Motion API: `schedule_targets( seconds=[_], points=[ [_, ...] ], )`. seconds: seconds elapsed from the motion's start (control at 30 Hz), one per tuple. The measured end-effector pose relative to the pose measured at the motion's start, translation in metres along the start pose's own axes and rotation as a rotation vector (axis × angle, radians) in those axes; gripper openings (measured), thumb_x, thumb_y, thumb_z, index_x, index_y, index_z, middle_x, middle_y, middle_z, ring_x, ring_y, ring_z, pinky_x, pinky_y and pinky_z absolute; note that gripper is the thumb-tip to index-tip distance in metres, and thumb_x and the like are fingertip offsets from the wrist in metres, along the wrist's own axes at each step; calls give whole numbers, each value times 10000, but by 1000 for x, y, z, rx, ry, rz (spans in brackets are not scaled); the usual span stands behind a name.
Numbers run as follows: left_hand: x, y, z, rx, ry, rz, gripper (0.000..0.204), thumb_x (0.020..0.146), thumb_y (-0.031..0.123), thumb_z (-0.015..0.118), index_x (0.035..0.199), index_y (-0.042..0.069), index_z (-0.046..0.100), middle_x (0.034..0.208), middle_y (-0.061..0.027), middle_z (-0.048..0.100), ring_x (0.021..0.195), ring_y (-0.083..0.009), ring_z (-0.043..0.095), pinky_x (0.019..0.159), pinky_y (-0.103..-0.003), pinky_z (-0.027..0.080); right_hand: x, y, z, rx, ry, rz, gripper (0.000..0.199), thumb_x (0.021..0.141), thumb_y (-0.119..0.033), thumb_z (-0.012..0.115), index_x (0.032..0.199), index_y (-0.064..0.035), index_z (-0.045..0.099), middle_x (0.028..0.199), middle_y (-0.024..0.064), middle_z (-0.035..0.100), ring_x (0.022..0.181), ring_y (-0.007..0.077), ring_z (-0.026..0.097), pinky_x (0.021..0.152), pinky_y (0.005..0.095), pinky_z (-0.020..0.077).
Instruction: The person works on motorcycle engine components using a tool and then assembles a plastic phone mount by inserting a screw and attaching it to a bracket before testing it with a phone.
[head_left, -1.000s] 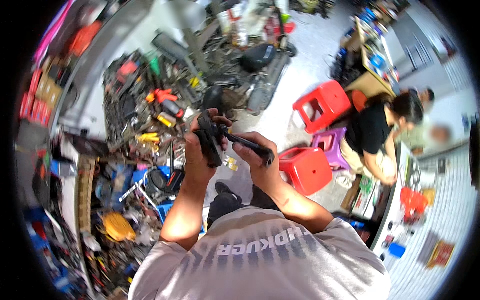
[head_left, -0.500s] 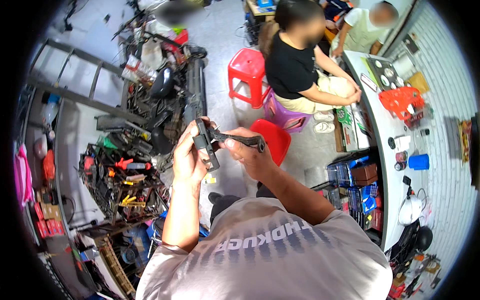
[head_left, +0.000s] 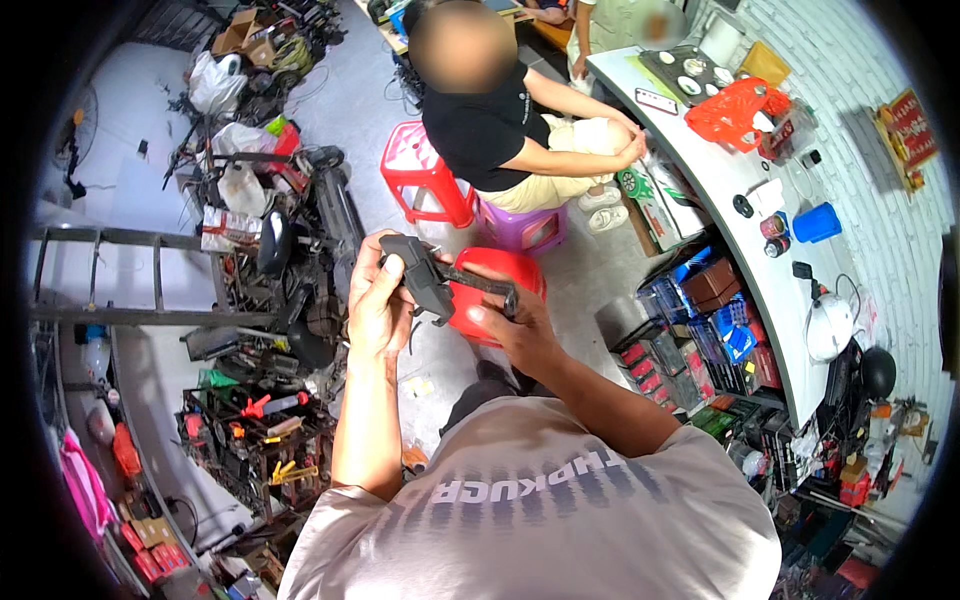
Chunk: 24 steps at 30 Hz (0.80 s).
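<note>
A black bracket-like part [head_left: 418,278] with a flat, boxy body is held up in front of my chest. My left hand [head_left: 376,305] grips the body from its left side, thumb pressed on the face and the other fingers behind. From the body a dark bar-shaped arm [head_left: 478,281] runs rightward, ending in a round, hollow-looking tip. My right hand [head_left: 520,330] is closed around this arm near the tip, with its thumb below. How arm and body join is partly hidden.
Beyond my hands stand a red stool [head_left: 500,268] and a purple stool [head_left: 528,232] with a seated person [head_left: 485,130]. A long white table [head_left: 735,225] curves along the right. Scooters and parts [head_left: 290,240] crowd the left, near a metal rack [head_left: 150,316].
The black bracket has turned, so more of its broad face shows. My left thumb now lies across it. The view has shifted, and both hands still hold the part.
</note>
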<state>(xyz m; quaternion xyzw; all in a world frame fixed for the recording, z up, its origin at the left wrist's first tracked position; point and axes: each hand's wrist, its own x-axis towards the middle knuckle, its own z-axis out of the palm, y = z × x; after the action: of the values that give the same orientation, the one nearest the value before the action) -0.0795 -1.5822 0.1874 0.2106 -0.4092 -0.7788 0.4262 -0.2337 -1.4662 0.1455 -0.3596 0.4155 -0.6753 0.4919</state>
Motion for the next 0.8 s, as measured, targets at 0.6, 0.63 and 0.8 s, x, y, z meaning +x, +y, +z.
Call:
schedule_targets(
  seconds=[0.6,0.63,0.8],
  points=[
    [74,18,-21,563,-25,7,283,939,36,726,1203,-14,637,1039,-68,722,906,-101,669,810,-260,555,40,51,-69,236,238,629,230,1005,-249,571,1074,-52,667,834,37,644,655,138,599,607,301,506],
    [75,14,-15,536,-30,-3,288,944,43,723,1210,-13,630,1037,-68,723,907,-105,673,815,-262,555,47,39,-61,211,225,649,277,1026,-304,582,1076,-48,675,821,30,640,645,125,592,594,290,495],
    [82,-23,23,329,132,98,254,989,134,698,1185,6,601,1001,-74,719,855,-123,689,765,-275,575,63,39,-73,112,-118,547,351,1065,-353,568,1102,-24,683,817,-7,592,638,92,551,609,245,465]
  ],
)
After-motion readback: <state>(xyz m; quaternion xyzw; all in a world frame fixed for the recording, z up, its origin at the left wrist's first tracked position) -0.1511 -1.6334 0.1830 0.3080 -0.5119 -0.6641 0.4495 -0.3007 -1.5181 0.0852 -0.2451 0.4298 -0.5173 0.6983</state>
